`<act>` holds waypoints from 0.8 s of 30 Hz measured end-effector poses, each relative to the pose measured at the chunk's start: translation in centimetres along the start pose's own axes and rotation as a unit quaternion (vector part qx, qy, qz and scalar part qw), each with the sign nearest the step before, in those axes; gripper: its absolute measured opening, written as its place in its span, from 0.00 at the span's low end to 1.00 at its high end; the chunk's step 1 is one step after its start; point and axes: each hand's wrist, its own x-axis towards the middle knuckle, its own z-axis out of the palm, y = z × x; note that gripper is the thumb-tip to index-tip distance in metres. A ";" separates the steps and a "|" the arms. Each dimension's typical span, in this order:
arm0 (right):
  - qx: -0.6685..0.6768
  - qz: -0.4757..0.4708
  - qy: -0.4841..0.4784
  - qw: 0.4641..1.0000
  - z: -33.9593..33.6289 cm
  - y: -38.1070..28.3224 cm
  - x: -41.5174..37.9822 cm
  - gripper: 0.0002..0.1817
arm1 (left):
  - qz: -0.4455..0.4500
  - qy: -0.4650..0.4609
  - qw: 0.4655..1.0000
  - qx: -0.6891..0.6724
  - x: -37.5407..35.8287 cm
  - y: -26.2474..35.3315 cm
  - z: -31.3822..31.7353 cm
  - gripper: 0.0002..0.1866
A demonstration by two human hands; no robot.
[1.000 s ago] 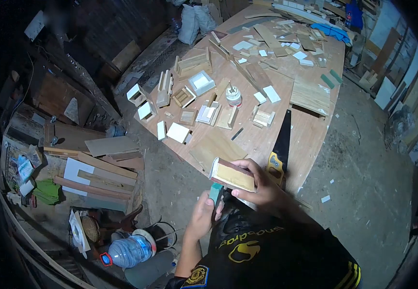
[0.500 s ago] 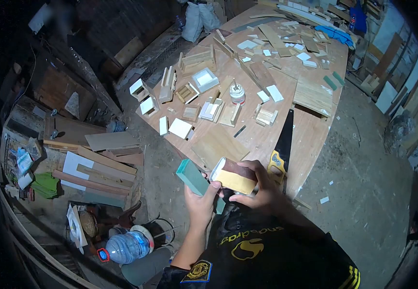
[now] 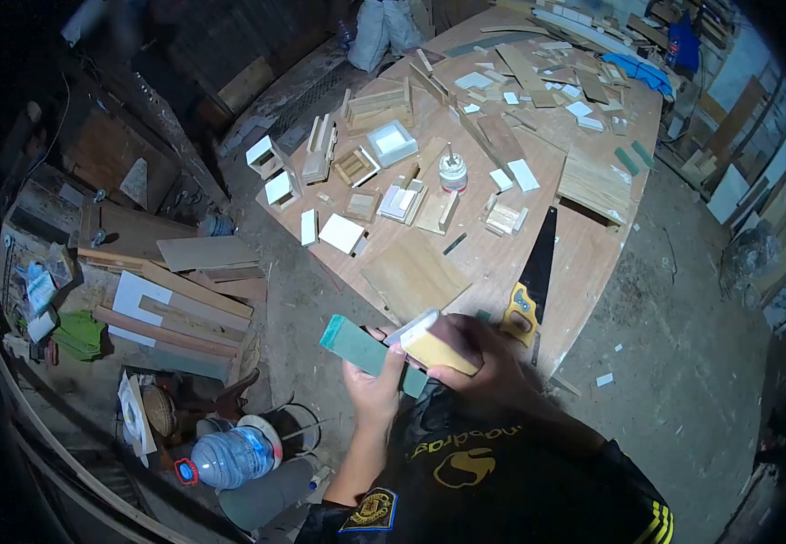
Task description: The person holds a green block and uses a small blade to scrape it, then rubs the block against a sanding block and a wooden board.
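My left hand [image 3: 375, 392] is closed around a flat green wooden strip [image 3: 354, 344], whose far end points up and to the left. My right hand [image 3: 494, 361] grips a sanding block [image 3: 438, 350] with a yellow side and a brownish upper face. The block is tilted, its pale end lying right by the strip and my left thumb. Both hands are in front of my body, just off the near edge of the worktable [image 3: 493, 263]. Below the strip, a bit of green shows under my left hand.
A handsaw [image 3: 535, 272] with a yellow handle lies near the table's right edge. Beyond my hands is a thin plywood sheet [image 3: 416, 276]. Small wooden boxes, a glue jar [image 3: 451, 174] and white offcuts cover the table. A large water bottle [image 3: 230, 456] lies at lower left.
The sanding block has turned in my right hand, its brown face now showing less and blurred. The green strip has dipped slightly and shifted left.
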 end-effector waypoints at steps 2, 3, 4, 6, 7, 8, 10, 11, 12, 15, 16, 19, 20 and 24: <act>-0.042 0.046 0.059 0.996 0.7 0.6 -0.3 0.33 | 0.011 0.006 0.999 0.030 -0.3 0.1 0.1 0.14; -0.043 0.046 0.059 0.996 0.9 0.5 -0.2 0.33 | 0.021 0.024 0.996 0.081 -0.5 0.1 0.1 0.14; -0.048 0.050 0.078 0.995 1.0 0.2 -0.1 0.32 | 0.032 0.042 0.990 0.132 -0.7 0.1 0.1 0.13; -0.054 0.053 0.096 0.993 1.5 -0.2 0.0 0.32 | 0.037 0.052 0.988 0.143 -0.7 -0.1 0.1 0.13; -0.067 0.043 0.105 0.991 1.8 -0.4 -0.1 0.31 | 0.042 0.059 0.986 0.153 -0.7 -0.2 0.1 0.13; -0.080 0.033 0.116 0.990 1.8 -0.6 -0.1 0.31 | 0.041 0.059 0.986 0.152 -0.7 -0.3 0.2 0.13; -0.138 -0.023 0.077 0.987 0.8 -1.0 0.6 0.32 | 0.084 0.064 0.979 0.176 -0.7 -0.2 0.3 0.14; -0.193 -0.079 0.037 0.977 0.6 -1.2 0.8 0.33 | 0.082 0.064 0.979 0.177 -0.8 -0.1 0.4 0.14; -0.194 -0.077 0.038 0.977 0.7 -1.0 0.7 0.33 | 0.077 0.062 0.979 0.178 -0.9 0.0 0.5 0.15; -0.158 -0.065 0.053 0.984 1.1 0.1 0.8 0.36 | 0.057 0.057 0.980 0.182 -0.9 0.0 0.7 0.15; -0.160 -0.095 0.095 0.978 1.1 0.4 1.1 0.37 | 0.041 0.055 0.980 0.188 -1.0 0.0 0.7 0.15; -0.154 -0.135 0.124 0.971 0.9 0.5 1.5 0.40 | 0.061 0.045 0.973 0.217 -0.8 0.3 0.9 0.14; -0.146 -0.144 0.111 0.973 0.9 0.4 1.5 0.41 | 0.060 0.047 0.973 0.217 -0.8 0.4 0.8 0.14; -0.024 -0.076 0.041 0.996 0.3 1.2 1.5 0.43 | -0.008 -0.066 0.998 -0.012 -0.2 0.2 -0.1 0.12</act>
